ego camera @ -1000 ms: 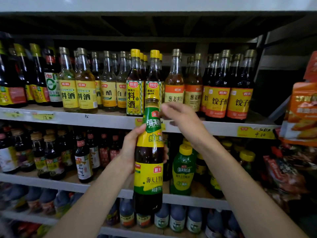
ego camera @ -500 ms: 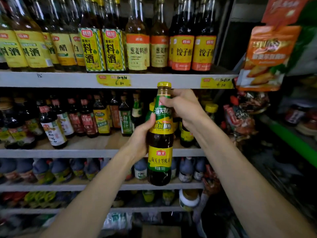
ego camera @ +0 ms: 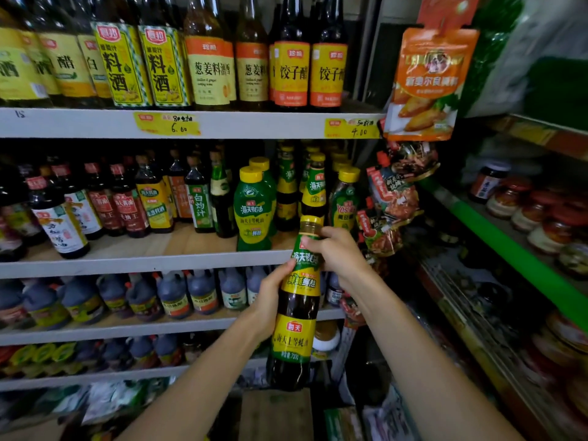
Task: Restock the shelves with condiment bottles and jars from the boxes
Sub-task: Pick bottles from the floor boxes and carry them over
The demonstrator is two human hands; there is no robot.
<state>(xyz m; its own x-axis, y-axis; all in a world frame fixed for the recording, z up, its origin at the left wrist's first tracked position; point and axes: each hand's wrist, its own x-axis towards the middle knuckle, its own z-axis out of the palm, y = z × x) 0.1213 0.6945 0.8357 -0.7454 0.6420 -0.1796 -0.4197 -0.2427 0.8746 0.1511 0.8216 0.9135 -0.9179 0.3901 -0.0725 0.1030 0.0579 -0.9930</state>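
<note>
A tall dark oyster sauce bottle (ego camera: 297,316) with a yellow cap and a green and yellow label stands upright in the air in front of the shelves. My left hand (ego camera: 270,300) grips its body from the left. My right hand (ego camera: 337,253) holds its neck just under the cap. The bottle is level with the second shelf (ego camera: 143,259), in front of matching yellow-capped bottles (ego camera: 313,189) and a green squeeze bottle (ego camera: 253,211).
The top shelf (ego camera: 95,122) carries cooking wine and vinegar bottles above yellow price tags. Lower shelves hold dark jugs (ego camera: 171,294). Orange seasoning packets (ego camera: 429,84) hang at the right. A side rack with a green edge (ego camera: 509,249) holds red-lidded jars. A cardboard box (ego camera: 276,415) sits below.
The view has tilted downward, so the shelves have risen in the picture. The bottle in both hands has come down from the top shelf to the level of the second shelf.
</note>
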